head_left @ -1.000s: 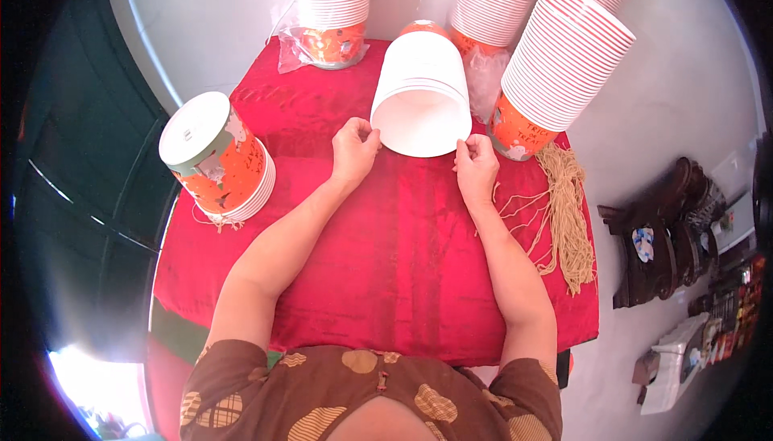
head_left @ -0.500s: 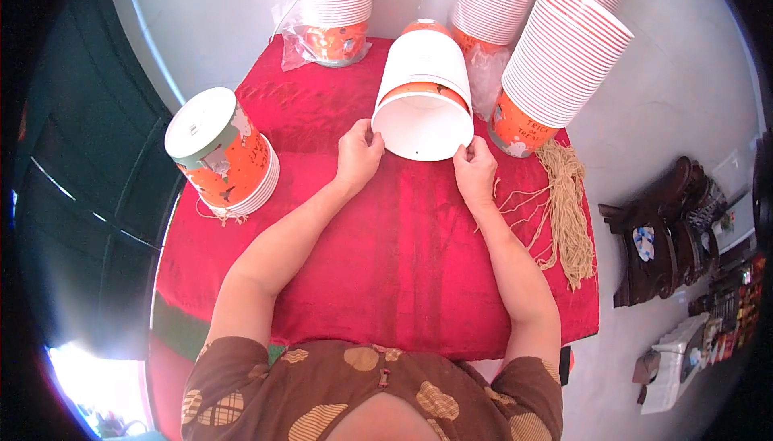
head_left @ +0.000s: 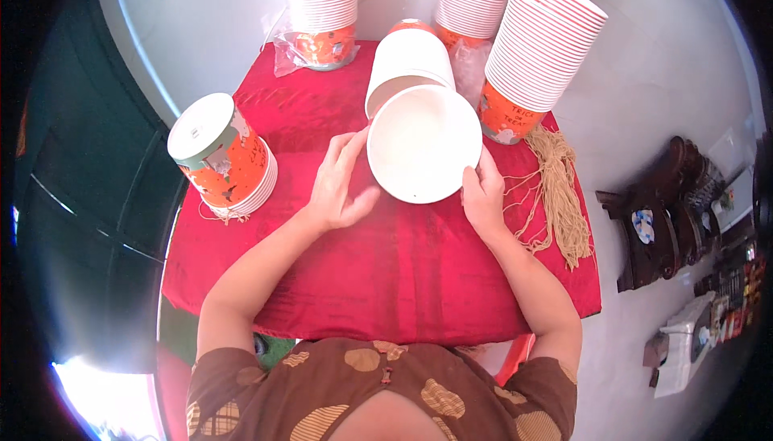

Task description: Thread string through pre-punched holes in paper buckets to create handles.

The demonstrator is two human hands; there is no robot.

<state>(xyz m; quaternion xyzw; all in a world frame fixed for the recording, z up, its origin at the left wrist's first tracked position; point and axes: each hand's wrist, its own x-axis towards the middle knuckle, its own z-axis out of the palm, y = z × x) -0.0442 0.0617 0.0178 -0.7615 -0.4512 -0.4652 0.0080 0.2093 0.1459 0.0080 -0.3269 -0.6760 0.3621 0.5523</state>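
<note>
A white-lined paper bucket (head_left: 424, 145) is tipped with its mouth toward me, over the middle of the table. My right hand (head_left: 484, 198) grips its rim at the right, thumb on the edge. On the other side, my left hand (head_left: 336, 183) has its fingers stretched out against the bucket's wall and its thumb held apart. Just behind lies a nested row of the same buckets (head_left: 411, 59) on its side, mouth facing me. A bundle of beige cords (head_left: 555, 195) hangs loose to the right of my right hand.
Upside-down orange buckets (head_left: 223, 155) stand stacked at the left, with cord ends beneath. Tall bucket stacks rise at the back left (head_left: 322, 6) and back right (head_left: 539, 47), some in clear plastic. Red cloth (head_left: 378, 280) covers the table. Dark wooden furniture (head_left: 664, 208) stands beyond the right edge.
The front bucket has come out of the lying row toward me and tilted up. My left hand has let go of the rim and opened; my right still holds it.
</note>
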